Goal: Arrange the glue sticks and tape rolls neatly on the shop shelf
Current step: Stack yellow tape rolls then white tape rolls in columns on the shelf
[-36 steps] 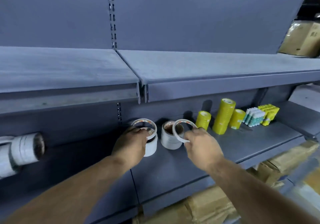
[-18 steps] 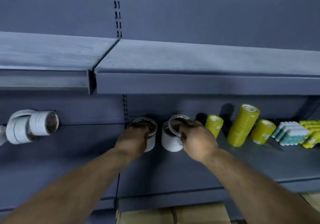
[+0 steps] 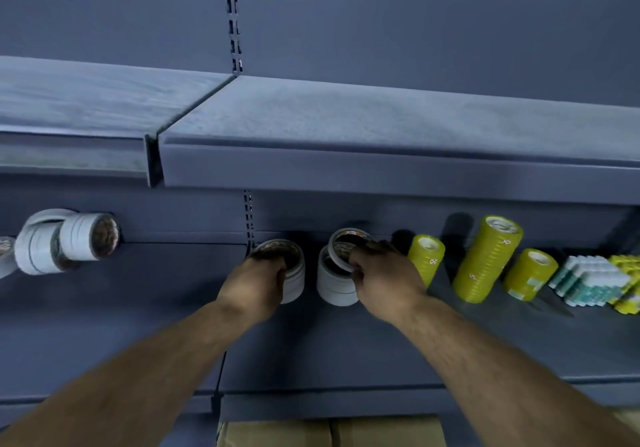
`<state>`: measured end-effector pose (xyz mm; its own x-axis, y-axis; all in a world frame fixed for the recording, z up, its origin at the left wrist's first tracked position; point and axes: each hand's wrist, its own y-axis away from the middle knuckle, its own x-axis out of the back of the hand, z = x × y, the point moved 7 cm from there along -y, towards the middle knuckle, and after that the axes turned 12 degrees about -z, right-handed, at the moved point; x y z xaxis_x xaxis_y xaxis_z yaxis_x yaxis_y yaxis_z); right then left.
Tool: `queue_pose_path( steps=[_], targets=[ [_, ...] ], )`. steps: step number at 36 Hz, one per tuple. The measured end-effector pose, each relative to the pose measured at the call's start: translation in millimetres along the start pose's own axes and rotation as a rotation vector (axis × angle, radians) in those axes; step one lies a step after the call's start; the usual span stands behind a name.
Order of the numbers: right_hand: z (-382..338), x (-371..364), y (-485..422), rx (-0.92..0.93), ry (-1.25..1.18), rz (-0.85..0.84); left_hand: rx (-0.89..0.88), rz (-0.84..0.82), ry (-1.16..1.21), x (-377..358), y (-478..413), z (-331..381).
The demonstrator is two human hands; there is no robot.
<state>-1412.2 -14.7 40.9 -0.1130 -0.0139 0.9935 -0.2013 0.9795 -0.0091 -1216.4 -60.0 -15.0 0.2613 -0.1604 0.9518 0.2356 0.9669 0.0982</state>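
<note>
Our left hand (image 3: 254,284) curls its fingers over the left stack of white tape rolls (image 3: 296,282); our right hand (image 3: 384,277) pinches a thin white tape roll (image 3: 334,252), tilted.

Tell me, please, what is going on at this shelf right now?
A person is stocking tape on the shelf. The left hand holds the top of one white tape stack. The right hand holds a single roll, tilted, just over a second stack. Yellow tape stacks and glue sticks stand to the right. More white rolls lie on their sides at the left.
</note>
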Motion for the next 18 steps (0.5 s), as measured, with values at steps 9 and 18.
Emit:
queue_pose_path(
  steps=[9, 18],
  targets=[
    [-14, -4, -13, -0.030, 0.030, -0.054, -0.050, -0.081, 0.030, 3, 1, 3],
    [-18, -5, -21, -0.089, 0.033, -0.118, -0.043, -0.120, -0.003, 5, 0, 6]
  ],
)
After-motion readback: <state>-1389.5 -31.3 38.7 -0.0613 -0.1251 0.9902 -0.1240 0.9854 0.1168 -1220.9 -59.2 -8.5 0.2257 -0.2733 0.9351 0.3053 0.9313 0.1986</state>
